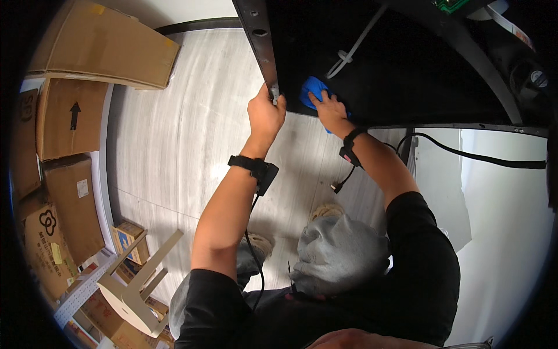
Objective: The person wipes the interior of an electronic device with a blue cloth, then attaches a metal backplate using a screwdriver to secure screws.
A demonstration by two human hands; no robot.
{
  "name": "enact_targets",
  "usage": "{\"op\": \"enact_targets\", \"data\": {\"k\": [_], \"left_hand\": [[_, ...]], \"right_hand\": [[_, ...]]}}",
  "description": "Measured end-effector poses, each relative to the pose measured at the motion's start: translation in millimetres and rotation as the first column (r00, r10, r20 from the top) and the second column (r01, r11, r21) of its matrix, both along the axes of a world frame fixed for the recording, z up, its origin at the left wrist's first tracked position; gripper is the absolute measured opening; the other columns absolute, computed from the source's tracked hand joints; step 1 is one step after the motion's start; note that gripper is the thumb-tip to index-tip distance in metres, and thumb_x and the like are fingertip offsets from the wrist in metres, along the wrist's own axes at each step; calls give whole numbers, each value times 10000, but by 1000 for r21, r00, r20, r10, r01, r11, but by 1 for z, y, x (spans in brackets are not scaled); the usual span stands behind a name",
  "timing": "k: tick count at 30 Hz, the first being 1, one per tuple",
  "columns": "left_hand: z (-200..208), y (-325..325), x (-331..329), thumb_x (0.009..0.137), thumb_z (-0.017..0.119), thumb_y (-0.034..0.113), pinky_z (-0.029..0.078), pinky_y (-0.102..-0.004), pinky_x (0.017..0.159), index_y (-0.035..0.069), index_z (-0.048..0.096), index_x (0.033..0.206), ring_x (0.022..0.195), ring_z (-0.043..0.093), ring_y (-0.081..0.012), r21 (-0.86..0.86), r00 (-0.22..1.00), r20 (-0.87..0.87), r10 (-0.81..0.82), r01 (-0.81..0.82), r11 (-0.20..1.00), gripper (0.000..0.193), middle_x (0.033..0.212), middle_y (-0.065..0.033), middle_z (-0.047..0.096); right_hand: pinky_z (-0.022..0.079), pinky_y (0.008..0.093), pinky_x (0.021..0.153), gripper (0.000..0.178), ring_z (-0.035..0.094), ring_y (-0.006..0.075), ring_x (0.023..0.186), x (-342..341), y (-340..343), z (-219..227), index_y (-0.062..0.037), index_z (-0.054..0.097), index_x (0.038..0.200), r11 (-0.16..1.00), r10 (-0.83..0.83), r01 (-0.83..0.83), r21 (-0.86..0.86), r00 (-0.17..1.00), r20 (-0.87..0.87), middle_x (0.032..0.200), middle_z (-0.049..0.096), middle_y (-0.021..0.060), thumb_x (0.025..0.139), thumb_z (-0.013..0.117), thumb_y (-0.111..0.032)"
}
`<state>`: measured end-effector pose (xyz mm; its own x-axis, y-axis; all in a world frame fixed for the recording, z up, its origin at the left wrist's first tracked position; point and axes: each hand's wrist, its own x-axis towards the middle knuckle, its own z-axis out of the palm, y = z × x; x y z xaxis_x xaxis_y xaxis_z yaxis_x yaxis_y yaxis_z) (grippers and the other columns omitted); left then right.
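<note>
My left hand (266, 121) is wrapped round the edge of a dark metal frame (260, 43), part of a black cabinet. Inside, my right hand (332, 110) presses a blue cloth (313, 90) against the cabinet's black inner surface (383, 81), close to its front edge. The fingers lie bent over the cloth, which bunches up under them. Just beyond the cloth, a white cable (360, 41) with a small loop hangs across the black interior. My left fingertips are partly hidden behind the frame.
Cardboard boxes (72, 116) are stacked along the left. A beige stool (133, 296) lies tipped over at the lower left. A thick black cable (476, 156) runs off to the right, and a plug (336, 187) dangles below my right wrist. Green circuitry (450, 4) shows at the top.
</note>
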<state>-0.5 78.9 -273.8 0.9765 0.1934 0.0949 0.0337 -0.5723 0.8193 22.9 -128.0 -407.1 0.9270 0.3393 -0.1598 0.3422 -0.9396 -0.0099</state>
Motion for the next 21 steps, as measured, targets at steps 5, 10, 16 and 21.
{"op": "enact_targets", "data": {"k": [5, 10, 16, 21], "left_hand": [[-4, 2, -2, 800, 687, 142, 505, -355, 589, -24, 592, 942, 610, 647, -294, 3, 1000, 18, -18, 18, 1000, 238, 679, -160, 643], [3, -1, -1, 795, 634, 55, 518, -403, 655, 41, 585, 1173, 711, 649, -388, -30, 997, -43, -58, 57, 998, 382, 794, -208, 660], [-6, 6, 1, 794, 708, 130, 514, -360, 603, -32, 593, 987, 620, 656, -289, -3, 1000, -11, -29, 29, 1000, 276, 706, -169, 659], [-1, 4, 1, 786, 706, 125, 514, -370, 600, -27, 592, 977, 624, 652, -320, 131, 1000, -4, -24, 24, 991, 269, 713, -177, 658]], "right_hand": [[565, 403, 665, 535, 578, 388, 995, 25, 38, -12, -235, 503, 1357, 997, -79, 78, 11, 993, 92, 1217, 514, 156, 839, 561, -114], [537, 470, 766, 485, 518, 402, 1083, 52, 46, -4, -217, 534, 1305, 971, -218, 213, 113, 976, 30, 1246, 487, 147, 832, 564, -112], [451, 541, 895, 639, 461, 391, 1124, 8, 25, 20, -270, 437, 1409, 967, -133, 158, 198, 982, -136, 1298, 439, 143, 812, 567, -84], [445, 537, 896, 674, 473, 380, 1108, -22, -15, 20, -300, 387, 1449, 996, -56, 65, 67, 990, -128, 1336, 416, 144, 831, 538, -78]]}}
